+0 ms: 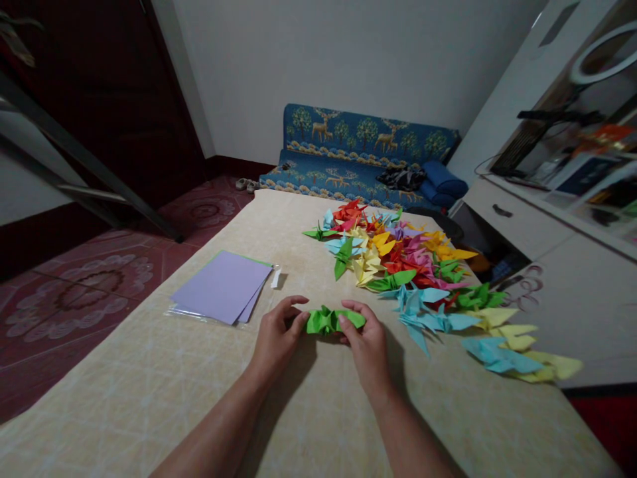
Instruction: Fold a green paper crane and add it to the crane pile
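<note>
A bright green paper crane (327,320) is held just above the table in front of me, its wings spread left and right and its folded middle raised. My right hand (367,338) grips its right wing, thumb on the near face and fingers around and behind. At the other wing's tip, my left hand (279,332) has its thumb against the paper; its index finger is curved and raised apart, and its other fingers are partly hidden. To the right lies a large pile of folded paper cranes (398,255) in many colours.
Purple paper sheets (223,285) lie on a clear plastic sleeve at the left, beside a small white strip (276,279). The cloth-covered table (199,398) stands before a blue patterned sofa (338,176). A metal ladder (99,169) leans at left; a white cabinet (542,232) is at right.
</note>
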### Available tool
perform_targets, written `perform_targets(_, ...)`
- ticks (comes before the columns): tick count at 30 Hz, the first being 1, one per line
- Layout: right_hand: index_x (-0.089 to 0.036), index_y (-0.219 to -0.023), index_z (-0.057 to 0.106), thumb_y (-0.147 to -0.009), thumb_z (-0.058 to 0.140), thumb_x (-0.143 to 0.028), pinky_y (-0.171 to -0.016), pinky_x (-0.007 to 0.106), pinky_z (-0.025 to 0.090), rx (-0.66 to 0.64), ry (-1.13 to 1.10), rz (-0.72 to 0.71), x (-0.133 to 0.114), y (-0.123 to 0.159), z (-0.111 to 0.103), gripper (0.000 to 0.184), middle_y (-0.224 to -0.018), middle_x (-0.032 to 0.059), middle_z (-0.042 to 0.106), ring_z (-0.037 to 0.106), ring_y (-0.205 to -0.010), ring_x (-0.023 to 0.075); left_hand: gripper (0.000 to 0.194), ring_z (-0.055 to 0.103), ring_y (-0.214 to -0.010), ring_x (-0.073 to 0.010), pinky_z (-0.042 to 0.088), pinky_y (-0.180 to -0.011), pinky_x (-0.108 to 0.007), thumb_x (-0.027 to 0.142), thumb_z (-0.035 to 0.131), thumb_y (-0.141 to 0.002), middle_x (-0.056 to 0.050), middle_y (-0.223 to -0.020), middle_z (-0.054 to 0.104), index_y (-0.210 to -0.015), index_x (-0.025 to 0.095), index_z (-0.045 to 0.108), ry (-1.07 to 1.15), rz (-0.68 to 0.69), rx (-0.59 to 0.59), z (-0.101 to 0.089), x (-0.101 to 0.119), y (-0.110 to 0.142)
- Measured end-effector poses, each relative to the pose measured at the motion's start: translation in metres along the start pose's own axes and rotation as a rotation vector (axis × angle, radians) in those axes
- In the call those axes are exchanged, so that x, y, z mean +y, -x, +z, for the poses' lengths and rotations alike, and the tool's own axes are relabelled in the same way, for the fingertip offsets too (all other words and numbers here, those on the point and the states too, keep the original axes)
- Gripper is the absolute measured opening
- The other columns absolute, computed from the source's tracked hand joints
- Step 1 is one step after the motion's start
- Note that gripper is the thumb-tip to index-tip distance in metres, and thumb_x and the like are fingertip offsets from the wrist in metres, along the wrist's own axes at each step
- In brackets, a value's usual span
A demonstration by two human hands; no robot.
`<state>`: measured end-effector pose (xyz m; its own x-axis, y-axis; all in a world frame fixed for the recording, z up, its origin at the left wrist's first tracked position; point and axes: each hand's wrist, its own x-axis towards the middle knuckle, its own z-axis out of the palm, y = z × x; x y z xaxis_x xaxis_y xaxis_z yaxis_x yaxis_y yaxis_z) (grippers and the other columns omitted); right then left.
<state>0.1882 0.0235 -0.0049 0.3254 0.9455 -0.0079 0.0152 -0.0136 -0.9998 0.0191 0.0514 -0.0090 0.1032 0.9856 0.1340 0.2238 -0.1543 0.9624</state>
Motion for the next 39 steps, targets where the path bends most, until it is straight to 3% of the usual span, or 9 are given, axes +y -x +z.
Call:
perform_targets(6,-0.019,-0.102,0.061,-0.074,0.077,-0.036,-0.064,0.024,0.053,-0.068,-0.266,0.039,0.0,0.007,-0.002,0.037,-0.085,0.003,0.071,0.066,-0.072,0.0155,0.03,0.064,-0.068,-0.018,0.046,-0.062,-0.025,0.034,0.062,-0.083,-0.005,-0.073,0.071,-0.106,0.015,0.061,0.172,-0.053,0.003,0.003,0.003,0.001)
perform_targets(11,-0.019,-0.1,0.062,-0.063,0.086,-0.03,-0.063,0.023,0.052,-0.057,-0.479,0.109,-0.003,0.006,0.001,0.046,-0.081,-0.0005,0.069,0.066,-0.069,0.0136,0.03,0.064,-0.064,-0.0173,0.045,-0.059,-0.024,0.033,0.067,-0.079,-0.004,-0.07,0.07,-0.102,0.014,0.063,0.226,-0.079,0.015,0.004,0.007,0.001)
perform_targets(16,-0.02,-0.1,0.062,-0.053,0.091,-0.025,-0.06,0.02,0.051,-0.103,-0.663,0.254,-0.014,0.005,-0.002,0.055,-0.082,-0.0013,0.07,0.066,-0.069,0.0123,0.034,0.054,-0.051,-0.0112,0.037,-0.049,-0.02,0.038,0.072,-0.075,0.001,-0.06,0.064,-0.099,0.015,0.065,0.367,-0.14,0.044,0.004,0.011,0.002)
perform_targets(21,-0.02,-0.104,0.063,-0.064,0.085,-0.039,-0.059,0.023,0.052,-0.162,-0.448,0.247,-0.012,0.01,-0.006,0.05,-0.09,0.0035,0.071,0.066,-0.072,0.015,0.037,0.05,-0.05,-0.0093,0.036,-0.048,-0.019,0.042,0.074,-0.074,0.001,-0.06,0.062,-0.099,0.016,0.067,0.422,-0.173,0.068,0.005,0.014,0.007)
perform_targets(26,-0.016,-0.083,0.066,-0.062,0.084,-0.039,-0.058,0.025,0.051,-0.165,-0.223,0.176,-0.008,0.013,-0.001,0.036,-0.074,0.0014,0.067,0.062,-0.063,0.0152,0.042,0.051,-0.054,-0.0093,0.041,-0.051,-0.02,0.043,0.072,-0.077,0.001,-0.07,0.061,-0.109,0.017,0.064,0.479,-0.172,0.103,0.006,0.023,0.011)
perform_targets(31,-0.017,-0.074,0.064,-0.071,0.076,-0.037,-0.055,0.02,0.043,-0.101,-0.165,0.027,-0.009,0.012,0.001,0.024,-0.063,-0.0018,0.062,0.055,-0.059,0.012,0.064,0.058,-0.06,-0.0135,0.05,-0.056,-0.027,0.041,0.081,-0.067,-0.005,-0.091,0.068,-0.122,0.019,0.055,0.533,-0.201,-0.051,0.008,0.033,0.013)
perform_targets(39,-0.015,-0.074,0.067,-0.075,0.075,-0.044,-0.059,0.025,0.049,-0.254,-0.303,0.099,-0.002,0.014,0.003,0.031,-0.067,0.0025,0.066,0.06,-0.06,0.0149,0.037,0.062,-0.061,-0.0164,0.049,-0.058,-0.027,0.042,0.079,-0.07,-0.007,-0.078,0.07,-0.093,0.015,0.071,0.59,-0.282,-0.083,0.012,0.022,0.011)
